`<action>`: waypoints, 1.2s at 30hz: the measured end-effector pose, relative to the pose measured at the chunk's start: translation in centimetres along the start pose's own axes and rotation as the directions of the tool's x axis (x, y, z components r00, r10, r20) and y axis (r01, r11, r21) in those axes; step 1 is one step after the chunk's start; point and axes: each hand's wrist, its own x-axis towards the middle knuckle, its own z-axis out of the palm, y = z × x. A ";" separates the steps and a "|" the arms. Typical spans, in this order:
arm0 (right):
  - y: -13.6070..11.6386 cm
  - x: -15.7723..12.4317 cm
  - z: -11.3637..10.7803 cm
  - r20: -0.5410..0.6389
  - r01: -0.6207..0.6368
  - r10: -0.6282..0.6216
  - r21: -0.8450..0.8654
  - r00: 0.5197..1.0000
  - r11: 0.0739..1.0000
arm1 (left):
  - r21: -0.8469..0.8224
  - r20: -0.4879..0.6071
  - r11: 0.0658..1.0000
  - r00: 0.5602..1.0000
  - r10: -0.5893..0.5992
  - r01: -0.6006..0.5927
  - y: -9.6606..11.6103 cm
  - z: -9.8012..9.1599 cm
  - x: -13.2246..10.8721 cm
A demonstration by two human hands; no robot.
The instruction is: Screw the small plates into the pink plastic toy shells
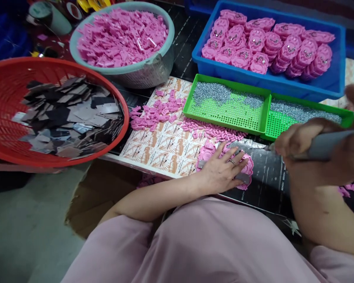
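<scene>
Pressing pink parts point(248, 166) flat on worktop point(165, 151) w/ spread L hand point(220, 171); gripping grey tool point(336, 143) in closed R hand point(301, 140), w/ tip nr parts, contact unclear. Prob. mid-fastening, judging by screws point(214, 92) in green trays point(221, 113). Calls next for steady L-hand pressure & squaring tip to part.

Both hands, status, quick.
Left hand: open, fingers spread, resting on pink parts.
Right hand: closed, holding a grey tool.
</scene>
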 end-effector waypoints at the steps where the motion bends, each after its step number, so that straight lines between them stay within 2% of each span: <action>1: -0.2 -0.6 0.1 -0.011 0.014 -0.014 0.061 1.000 0.998 | -0.008 -0.001 1.000 1.000 0.000 0.000 0.0 0.0 0.0; 3: 0.0 -1.6 0.3 -0.011 0.008 -0.007 0.144 1.000 0.990 | -0.019 0.000 1.000 1.000 -0.002 0.002 0.0 -0.1 0.0; 7: 0.9 -2.2 0.8 -0.016 -0.061 0.064 0.132 0.998 0.989 | -0.029 0.007 1.000 1.000 -0.005 0.005 0.0 -0.3 0.0; 10: 1.6 -2.0 1.0 -0.017 -0.022 0.025 0.155 1.000 0.988 | -0.039 0.007 0.999 1.000 -0.004 0.004 0.0 -0.3 0.0; 15: 2.2 -2.1 1.2 0.091 -0.012 -0.005 0.195 0.996 0.981 | -0.036 0.000 0.999 1.000 -0.011 0.011 0.0 -0.3 0.0; 19: 1.5 -1.1 0.5 0.167 -0.022 -0.013 0.207 0.986 0.978 | -0.019 -0.014 1.000 1.000 0.002 -0.002 0.0 -0.1 -0.1; 21: 1.2 0.2 0.2 0.114 0.031 -0.056 0.210 0.992 0.977 | -0.009 -0.027 1.000 1.000 0.010 -0.010 0.0 0.0 -0.1; 23: 1.5 2.0 0.2 -0.027 0.156 -0.154 0.172 0.988 0.973 | -0.003 -0.037 1.000 0.999 0.009 -0.009 -0.1 0.1 -0.2; 26: 3.2 4.3 1.0 -0.177 0.244 -0.225 0.094 0.958 0.965 | -0.006 -0.020 1.000 1.000 -0.005 0.005 -0.1 0.2 -0.3; 31: 6.4 5.3 2.2 -0.192 0.148 -0.130 0.083 0.973 0.985 | -0.010 0.005 1.000 1.000 -0.007 0.007 -0.2 0.2 -0.4; 36: 6.6 5.0 2.2 -0.167 0.112 -0.101 0.057 0.981 0.992 | -0.004 0.006 1.000 1.000 0.001 -0.001 -0.2 0.2 -0.4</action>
